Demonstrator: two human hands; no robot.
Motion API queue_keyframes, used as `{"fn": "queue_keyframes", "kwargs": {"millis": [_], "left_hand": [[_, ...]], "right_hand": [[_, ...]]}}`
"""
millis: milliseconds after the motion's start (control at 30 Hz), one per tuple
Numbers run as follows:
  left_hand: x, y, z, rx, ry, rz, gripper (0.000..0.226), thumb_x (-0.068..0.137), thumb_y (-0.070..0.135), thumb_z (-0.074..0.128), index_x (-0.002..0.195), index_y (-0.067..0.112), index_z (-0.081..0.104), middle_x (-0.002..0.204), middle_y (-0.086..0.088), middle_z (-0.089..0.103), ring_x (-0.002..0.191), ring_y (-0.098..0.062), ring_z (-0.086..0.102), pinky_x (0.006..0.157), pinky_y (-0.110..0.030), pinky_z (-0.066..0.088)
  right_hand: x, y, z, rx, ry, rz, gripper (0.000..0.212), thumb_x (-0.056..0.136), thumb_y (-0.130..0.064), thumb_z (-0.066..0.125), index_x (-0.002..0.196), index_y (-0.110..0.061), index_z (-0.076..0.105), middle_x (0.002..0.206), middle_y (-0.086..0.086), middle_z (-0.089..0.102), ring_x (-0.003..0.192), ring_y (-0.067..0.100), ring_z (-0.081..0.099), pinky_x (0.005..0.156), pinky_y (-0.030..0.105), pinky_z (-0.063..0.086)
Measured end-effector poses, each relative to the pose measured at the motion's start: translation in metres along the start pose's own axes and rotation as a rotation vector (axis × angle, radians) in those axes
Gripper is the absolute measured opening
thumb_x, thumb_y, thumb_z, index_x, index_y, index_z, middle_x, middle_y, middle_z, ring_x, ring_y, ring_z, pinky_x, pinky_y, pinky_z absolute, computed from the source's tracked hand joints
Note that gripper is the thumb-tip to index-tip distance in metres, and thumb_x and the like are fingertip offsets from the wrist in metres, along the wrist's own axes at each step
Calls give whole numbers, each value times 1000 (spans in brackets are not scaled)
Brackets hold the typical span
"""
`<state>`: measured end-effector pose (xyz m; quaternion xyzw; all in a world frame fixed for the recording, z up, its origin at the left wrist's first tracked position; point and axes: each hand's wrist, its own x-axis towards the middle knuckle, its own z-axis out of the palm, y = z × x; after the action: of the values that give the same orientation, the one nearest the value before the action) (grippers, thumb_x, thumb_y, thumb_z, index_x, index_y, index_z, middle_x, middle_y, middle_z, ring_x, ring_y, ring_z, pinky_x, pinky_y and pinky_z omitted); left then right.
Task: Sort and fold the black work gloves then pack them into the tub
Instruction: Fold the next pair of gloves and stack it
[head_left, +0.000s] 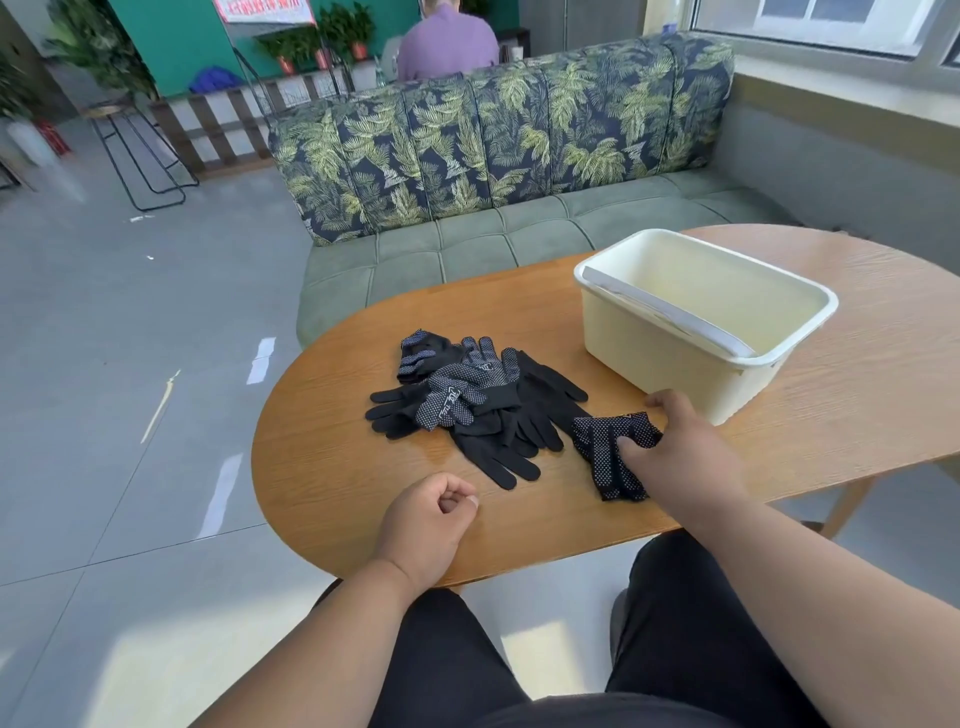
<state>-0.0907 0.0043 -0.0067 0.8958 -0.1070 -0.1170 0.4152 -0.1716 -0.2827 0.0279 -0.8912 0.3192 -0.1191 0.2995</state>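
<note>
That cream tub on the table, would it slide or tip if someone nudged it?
The tub looks like thin plastic and holds nothing visible, so it is probably light. On the smooth wooden table it would likely slide. Its wide, low shape suggests it would not tip easily.

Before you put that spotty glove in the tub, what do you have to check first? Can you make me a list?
1. Right hand has the folded dotted glove: ok, fingers grip it on the wooden table.
2. Glove is folded: ok, it looks doubled over.
3. Cream tub within reach: ok, right beside the hand.
4. Tub has room: ok, no gloves show inside.
5. Left hand free to help: ok, curled and holding nothing.
6. Rest sorted: not ok, the glove pile is still tangled.
</note>
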Motion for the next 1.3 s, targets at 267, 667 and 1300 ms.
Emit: {"fn": "queue_keyframes", "kwargs": {"millis": [267,667,1300], "left_hand": [[10,3,-2,21,30,20,8,93,30,70,96,38,70,111,17,64,93,0,62,86,-21,48],[58,12,-30,400,86,56,48,100,34,59,147,29,56,165,6,36,151,-26,24,128,-43,22],[18,-10,-39,417,205,-268,55,98,62,51,138,24,59,135,-1,57,119,-24,57,92,-37,48]], "right_hand": [[-16,-32,14,46,-96,-309,18,93,-33,63,111,-33,63,69,-11,53,67,5,54,57,30,40],[-17,-32,31,66,-234,-318,6,93,-30,60,95,-35,64,67,-7,62,66,11,62,67,38,57],[-27,-45,40,0,-348,-380,11,99,-43,63,101,-32,66,74,-9,65,68,13,62,69,38,56]]}}
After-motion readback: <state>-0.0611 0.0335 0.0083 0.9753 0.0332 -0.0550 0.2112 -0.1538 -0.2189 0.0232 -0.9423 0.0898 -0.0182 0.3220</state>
